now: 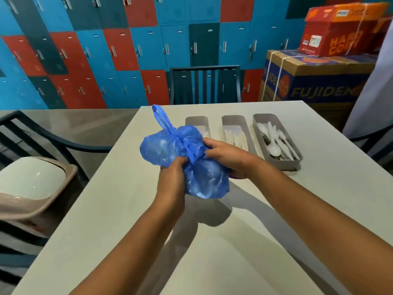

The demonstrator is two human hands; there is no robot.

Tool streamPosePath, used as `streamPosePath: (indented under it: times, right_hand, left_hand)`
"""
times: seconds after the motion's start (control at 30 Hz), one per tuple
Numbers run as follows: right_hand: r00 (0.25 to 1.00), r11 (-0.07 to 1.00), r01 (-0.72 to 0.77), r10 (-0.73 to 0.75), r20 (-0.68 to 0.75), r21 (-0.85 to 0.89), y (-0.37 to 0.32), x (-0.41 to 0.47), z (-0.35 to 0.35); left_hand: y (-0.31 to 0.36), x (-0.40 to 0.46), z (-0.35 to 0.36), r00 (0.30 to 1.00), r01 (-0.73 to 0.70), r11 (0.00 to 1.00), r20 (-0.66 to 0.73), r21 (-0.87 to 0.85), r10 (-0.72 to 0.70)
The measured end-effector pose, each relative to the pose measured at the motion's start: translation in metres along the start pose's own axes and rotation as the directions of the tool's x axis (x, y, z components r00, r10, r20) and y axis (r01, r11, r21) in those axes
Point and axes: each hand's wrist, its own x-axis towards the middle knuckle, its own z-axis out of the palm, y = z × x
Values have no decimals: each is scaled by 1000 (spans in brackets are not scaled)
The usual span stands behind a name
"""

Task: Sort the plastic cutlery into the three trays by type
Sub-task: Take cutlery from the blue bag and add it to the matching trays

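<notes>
We hold a blue plastic bag (pixel 192 162) above the pale table (pixel 234 241) with both hands. Our left hand (pixel 171 177) pinches the crumpled plastic at the near side of the bag, fingers curled into it, and our right hand (pixel 228 157) grips the bunched neck of the bag from the right side. One loop handle of the bag stands up toward the far side. Behind the bag three grey trays stand side by side on the table. The right tray (pixel 276 138) holds white plastic spoons (pixel 274 149). The middle tray (pixel 234 129) holds white flat pieces, we cannot tell which type. The left tray (pixel 196 122) is mostly hidden by the bag. A dark chair (pixel 205 85) stands at the far edge, before coloured lockers (pixel 119 50), and cardboard boxes (pixel 319 77) are stacked at the right.
</notes>
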Motion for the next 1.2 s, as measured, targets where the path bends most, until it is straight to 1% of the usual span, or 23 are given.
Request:
streamPosePath:
  times: [0.1,0.23,0.3,0.37,0.4,0.43,0.47,0.5,0.53,0.6,0.63,0.67,0.7,0.73,0.77,0.8,0.87,0.9,0.93,1.0,1.07,1.13,1.2]
  right_hand:
    - [998,997,-66,67,21,-47,17,-25,-23]
    - [978,977,-166,181,105,-131,34,-54,-49]
    - [967,967,-191,215,134,-169,39,-65,-57]
    - [961,950,-200,238,142,-240,41,-71,-63]
    - [959,936,-204,250,132,-287,42,-74,-66]
    - [960,919,-205,257,116,-337,43,-75,-69]
    - [962,902,-202,256,97,-381,43,-76,-72]
    - [965,887,-202,252,71,-415,43,-76,-74]
    - [969,872,-201,244,41,-447,43,-76,-75]
    - [978,855,-193,208,-23,-481,41,-76,-76]
    - [984,864,-175,167,-59,-472,40,-76,-74]
    - [988,882,-145,106,-110,-449,39,-76,-73]
    - [985,904,-101,33,-167,-416,38,-76,-72]
    - [976,923,-49,-36,-213,-382,35,-77,-71]
    - [970,932,6,-93,-224,-363,32,-79,-70]
    - [970,920,51,-137,-199,-387,29,-81,-68]
    - [984,839,80,-152,-92,-539,25,-85,-65]
    - [992,785,65,-115,-42,-616,24,-87,-63]
    - [998,725,35,-61,-13,-688,24,-88,-61]
    - [1000,629,-28,18,-22,-777,26,-87,-58]
    - [998,600,-66,31,-59,-797,28,-85,-53]
    - [995,584,-90,22,-95,-807,30,-84,-51]
    - [994,544,-104,18,-112,-833,31,-84,-49]
  left_hand:
    - [-22,-22,23,997,55,998,58,30,-57]
    - [-51,-45,43,978,154,983,128,100,-166]
    - [-58,-58,49,943,223,967,225,126,-247]
    - [-55,-67,53,890,313,934,291,174,-352]
    - [-52,-69,53,859,339,898,297,282,-417]
    - [-45,-69,52,828,319,834,296,450,-476]
    - [-40,-67,51,803,246,743,298,622,-515]
    - [-35,-64,48,784,142,646,314,750,-536]
    - [-31,-61,46,773,34,557,331,830,-541]
    - [-21,-58,42,768,-131,410,354,903,-533]
    - [-15,-57,40,783,-193,348,358,917,-509]
    - [-9,-55,38,813,-240,298,359,924,-459]
    - [-4,-51,37,854,-271,265,358,925,-378]
    - [0,-47,35,893,-292,266,362,919,-269]
    - [3,-44,34,921,-306,294,360,905,-148]
    - [4,-41,32,935,-324,333,354,885,-33]
    - [2,-35,32,920,-390,391,368,834,132]
    - [-1,-32,33,905,-424,394,394,816,159]
    - [-4,-29,34,889,-455,376,430,807,154]
    - [-13,-24,37,869,-485,324,488,812,77]
    - [-22,-22,40,870,-475,279,493,835,3]
    - [-27,-20,43,874,-470,219,486,855,-24]
    - [-28,-19,44,871,-472,190,489,861,-54]
